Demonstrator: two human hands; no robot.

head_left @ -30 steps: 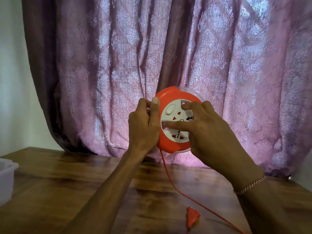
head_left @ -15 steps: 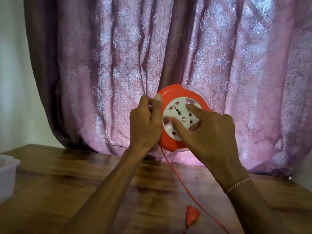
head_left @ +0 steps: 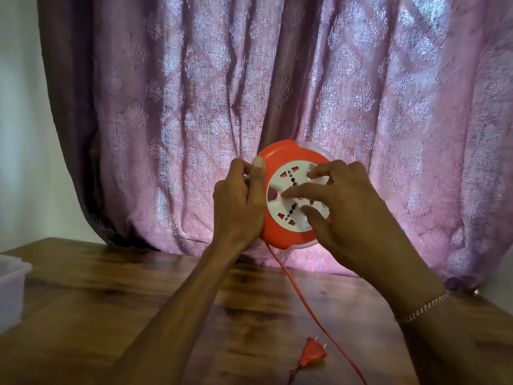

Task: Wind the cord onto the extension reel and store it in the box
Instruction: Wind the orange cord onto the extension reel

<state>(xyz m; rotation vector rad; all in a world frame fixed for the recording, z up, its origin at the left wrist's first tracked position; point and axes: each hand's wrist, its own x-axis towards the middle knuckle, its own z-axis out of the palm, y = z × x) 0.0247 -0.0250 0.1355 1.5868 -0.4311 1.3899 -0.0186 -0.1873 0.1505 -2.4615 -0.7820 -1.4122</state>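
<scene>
A wooden table [head_left: 111,301] with a glossy, streaked brown grain fills the near part of the scene, its far edge against a curtain [head_left: 194,120]. At the left edge stands a pale plastic box [head_left: 11,290], only partly in view. Near the middle lies an orange plug [head_left: 313,354], prongs pointing right and far, and just right of it an orange cord [head_left: 327,333] runs across the wood.

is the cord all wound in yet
No. The cord hangs from the reel onto the table, and its plug lies there.
</scene>
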